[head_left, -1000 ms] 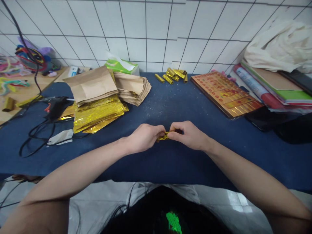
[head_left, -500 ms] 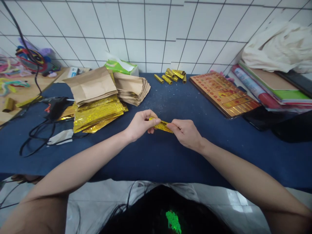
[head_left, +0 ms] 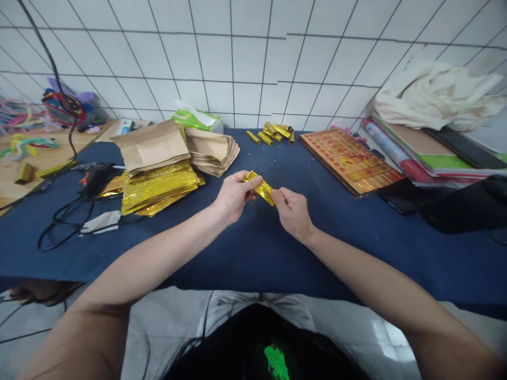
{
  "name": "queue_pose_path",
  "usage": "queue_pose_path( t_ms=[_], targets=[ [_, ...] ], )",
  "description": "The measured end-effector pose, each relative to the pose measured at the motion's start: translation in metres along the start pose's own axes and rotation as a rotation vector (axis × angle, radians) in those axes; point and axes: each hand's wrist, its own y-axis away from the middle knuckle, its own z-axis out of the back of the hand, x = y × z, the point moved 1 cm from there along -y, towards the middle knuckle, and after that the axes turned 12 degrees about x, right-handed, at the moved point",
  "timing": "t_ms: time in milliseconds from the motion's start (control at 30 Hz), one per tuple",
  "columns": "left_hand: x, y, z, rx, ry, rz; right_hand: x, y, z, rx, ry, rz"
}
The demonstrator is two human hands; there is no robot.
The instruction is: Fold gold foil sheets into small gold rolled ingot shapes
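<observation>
Between my two hands is a strip of shiny gold foil paper (head_left: 262, 189), folded or rolled narrow, held above the blue cloth. My left hand (head_left: 234, 194) pinches its left end, thumb on top. At the lower right end, my right hand (head_left: 293, 212) grips it between thumb and bent fingers. Several rolled gold paper tubes (head_left: 273, 133) lie at the back against the wall. To the left is a stack of gold foil sheets (head_left: 158, 187), with brown paper sheets (head_left: 152, 148) on top and another brown paper stack (head_left: 209, 150) beside it.
A black glue gun (head_left: 95, 177) with a looped cord lies at the left. A green tissue box (head_left: 200, 120) stands behind the papers. At the right are an orange printed box (head_left: 352, 158) and a pile of books (head_left: 447, 158) under white cloth (head_left: 435, 95).
The foil strip has turned so its broad face shows more, and both hands have risen slightly with it. My head view has shifted a little.
</observation>
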Motion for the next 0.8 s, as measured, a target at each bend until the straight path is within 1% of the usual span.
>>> queue_pose_path(
  t_ms=[67, 133, 233, 300, 400, 533, 667, 800],
  targets=[
    [0.001, -0.004, 0.002, 0.009, -0.073, -0.069, -0.003, -0.001, 0.0, 0.071, -0.051, -0.037],
    [0.001, -0.007, 0.006, 0.049, -0.163, -0.092, -0.005, -0.002, 0.0, 0.202, -0.112, -0.073],
    [0.001, -0.006, 0.011, 0.148, -0.247, -0.022, -0.006, -0.004, -0.002, 0.405, -0.212, -0.091],
    [0.001, -0.004, 0.013, 0.198, -0.274, 0.023, -0.005, -0.004, -0.003, 0.469, -0.262, -0.089],
    [0.002, -0.002, 0.012, 0.217, -0.239, 0.053, -0.003, -0.003, -0.004, 0.478, -0.261, -0.077],
    [0.004, -0.001, 0.011, 0.179, -0.192, 0.055, -0.003, -0.003, -0.004, 0.469, -0.177, -0.043],
    [0.003, -0.003, 0.014, 0.11, -0.223, -0.013, -0.004, -0.005, -0.003, 0.462, -0.106, -0.071],
    [0.001, -0.005, 0.017, 0.06, -0.242, -0.083, -0.002, -0.006, -0.001, 0.493, -0.085, -0.092]
  ],
)
